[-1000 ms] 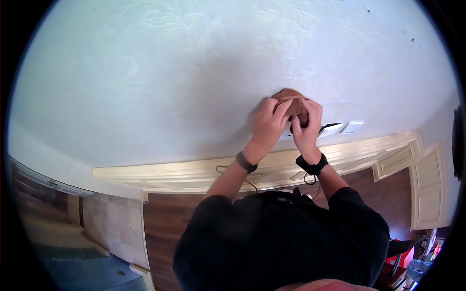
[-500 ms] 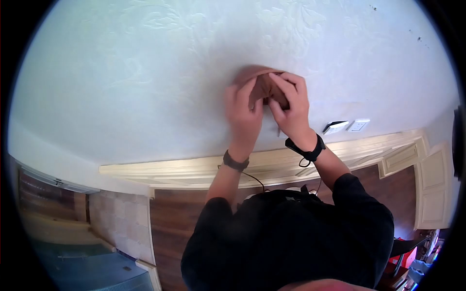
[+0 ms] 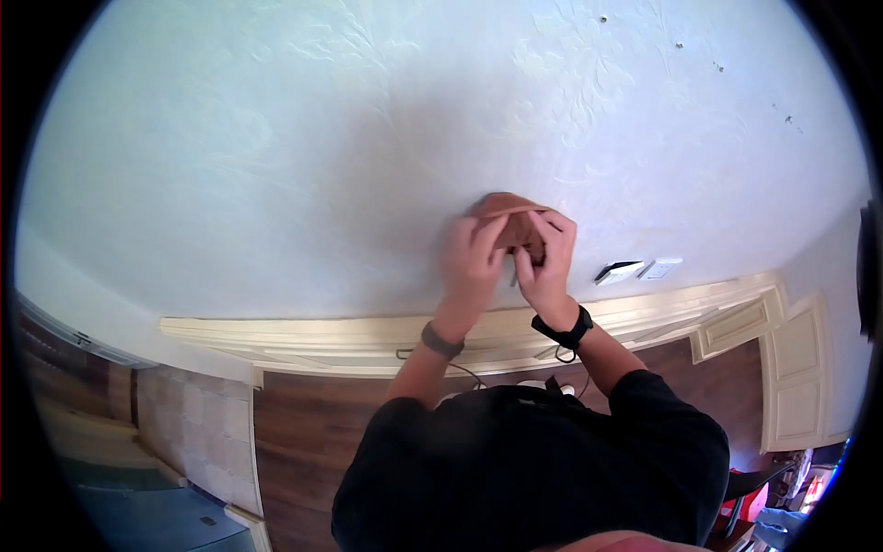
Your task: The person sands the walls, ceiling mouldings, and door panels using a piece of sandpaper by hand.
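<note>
A reddish-brown cloth cap (image 3: 503,204), its curved edge uppermost, is held up in front of the pale wall between my two hands. My left hand (image 3: 474,262), slightly blurred, has its fingers closed on the left side of the cap. On the opposite side, my right hand (image 3: 550,258) pinches the edge with its fingers above and its thumb below. Folds of darker brown cloth show between the hands. A short, thin grey piece (image 3: 515,276) sticks out beneath; I cannot make out what it belongs to. Dark bands circle both wrists.
The embossed wall (image 3: 276,184) fills the upper view, with small holes or plugs at upper right. Two white wall plates (image 3: 660,269) sit right of my hands, one tilted. A cream moulded ledge (image 3: 303,340) runs below. Wooden floor (image 3: 303,432) and a cable lie beneath.
My hands and the cap appear lower in the view, as the whole scene has shifted down and a little left. Both hands still hold the cap; the cloth between them looks more gathered.
</note>
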A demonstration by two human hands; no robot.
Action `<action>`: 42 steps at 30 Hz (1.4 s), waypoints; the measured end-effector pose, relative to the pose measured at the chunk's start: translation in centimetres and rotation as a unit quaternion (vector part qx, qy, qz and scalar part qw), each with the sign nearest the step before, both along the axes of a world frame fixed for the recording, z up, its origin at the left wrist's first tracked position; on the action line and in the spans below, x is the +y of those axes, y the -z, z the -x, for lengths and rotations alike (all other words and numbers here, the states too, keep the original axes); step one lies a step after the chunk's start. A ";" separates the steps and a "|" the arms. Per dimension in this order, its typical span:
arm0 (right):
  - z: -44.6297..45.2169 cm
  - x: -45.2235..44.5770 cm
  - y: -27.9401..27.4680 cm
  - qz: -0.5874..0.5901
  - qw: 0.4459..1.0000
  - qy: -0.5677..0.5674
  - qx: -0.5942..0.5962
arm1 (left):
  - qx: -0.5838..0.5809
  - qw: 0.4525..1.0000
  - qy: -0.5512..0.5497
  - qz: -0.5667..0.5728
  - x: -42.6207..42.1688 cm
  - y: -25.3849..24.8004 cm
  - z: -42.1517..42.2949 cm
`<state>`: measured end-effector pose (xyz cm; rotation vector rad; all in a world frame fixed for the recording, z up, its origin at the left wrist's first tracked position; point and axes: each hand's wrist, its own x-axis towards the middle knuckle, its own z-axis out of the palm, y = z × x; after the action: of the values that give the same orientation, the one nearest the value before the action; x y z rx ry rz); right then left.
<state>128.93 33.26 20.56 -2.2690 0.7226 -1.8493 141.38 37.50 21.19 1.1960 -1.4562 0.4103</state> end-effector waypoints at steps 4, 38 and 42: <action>-1.6 0.9 -4.2 0.026 0.999 -0.026 0.031 | 0.068 0.997 -0.007 0.021 0.9 -2.3 -1.5; 4.4 -2.4 -4.7 0.034 0.995 0.050 -0.084 | 0.034 0.997 0.074 -0.001 -2.3 -6.5 4.9; 1.9 -1.5 -1.4 -0.014 0.995 0.000 -0.103 | 0.040 0.998 0.052 0.001 -1.6 -3.8 3.1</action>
<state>127.05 31.80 22.01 -2.0205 0.7097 -2.0203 138.29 35.87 24.99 1.1176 -1.4418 0.2905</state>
